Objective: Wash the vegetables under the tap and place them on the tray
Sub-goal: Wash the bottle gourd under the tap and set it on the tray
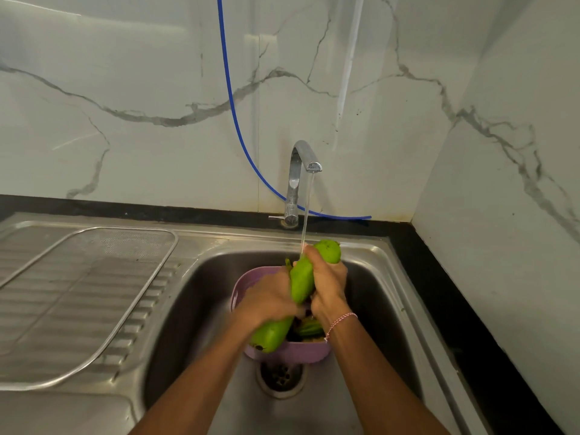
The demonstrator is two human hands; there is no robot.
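**Left hand and right hand hold a green gourd under the running tap.**
The gourd's long axis climbs from near-left to far-right over the sink. Right fingers wrap its upper part; left fingers, blurred, curl round its lower middle. The tray lies left, past the sink's rim, nearer the left hand, with open room above it.

bright green gourd, lilac basket, blue hose, grey-veined white marble wall.

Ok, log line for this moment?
step: rinsing; left hand: grips green gourd; right hand: grips green gourd; tap: running; purple colander: in sink; tray: on drainboard
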